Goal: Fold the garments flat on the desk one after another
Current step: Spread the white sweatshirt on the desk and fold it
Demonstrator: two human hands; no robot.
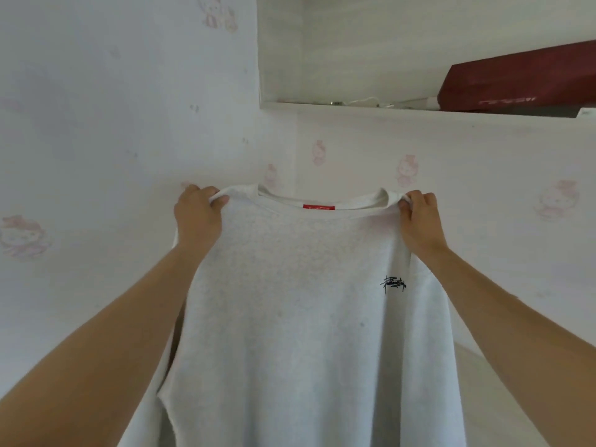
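Observation:
A pale grey sweatshirt [300, 301] hangs in the air in front of me, its front facing me. It has a red label inside the neckline and a small black script logo on the chest at the right. My left hand [200, 214] pinches its left shoulder and my right hand [417, 217] pinches its right shoulder, both raised at about the same height. The body of the garment drops straight down and fills the lower middle of the view. Its sleeves and hem are out of sight, and it hides most of the desk.
A white wall shelf [354, 108] sits at the upper right, holding a dark red box [522, 82] and a white cable. Wallpaper with faint pink cartoon figures covers the walls. A pale strip of desk surface [477, 366] shows at the lower right.

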